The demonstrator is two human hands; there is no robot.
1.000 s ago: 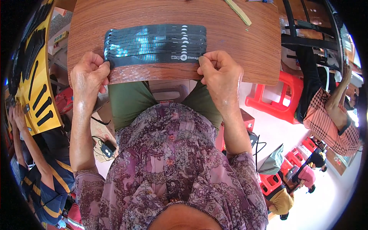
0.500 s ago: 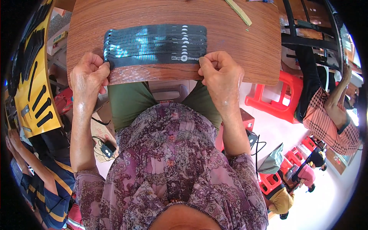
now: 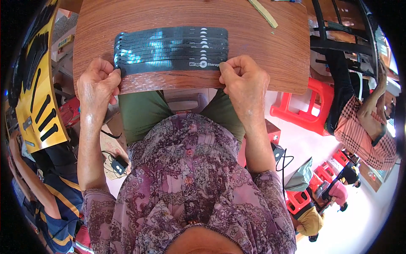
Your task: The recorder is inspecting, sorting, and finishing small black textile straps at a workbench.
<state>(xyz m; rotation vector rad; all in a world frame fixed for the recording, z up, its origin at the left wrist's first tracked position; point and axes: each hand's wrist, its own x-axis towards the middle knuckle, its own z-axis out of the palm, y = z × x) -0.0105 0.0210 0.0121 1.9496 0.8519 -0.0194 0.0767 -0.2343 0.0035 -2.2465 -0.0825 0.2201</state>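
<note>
A: State of the grip, both sides?

B: Left hand (image 3: 98, 82): thumb and forefinger closed in a pinch on the near-left corner of the black straps (image 3: 169, 51). Right hand (image 3: 247, 82): a matching pinch on the near-right corner, thumb uppermost. How firmly either presses cannot be told.

A: Position of the straps?

B: Spanning between the two pinches and reaching away from them in overlapping rows, roughly level. Whether the underside rests on the wooden table (image 3: 275, 63) or hangs just above it, I cannot tell.

A: Other items?

B: A yellow strip (image 3: 264, 15) on the table, beyond the right pinch and well apart from it.

A: Risks?

B: Three, in my judgement. Only the nearest row appears pinched, so a lift could let the farther rows sag or slide out of order. Uneven pull would skew the rows, one corner leading the other. Lastly, both pinches sit close to the table's near edge; a loosened corner drawn toward the body could droop over it.
</note>
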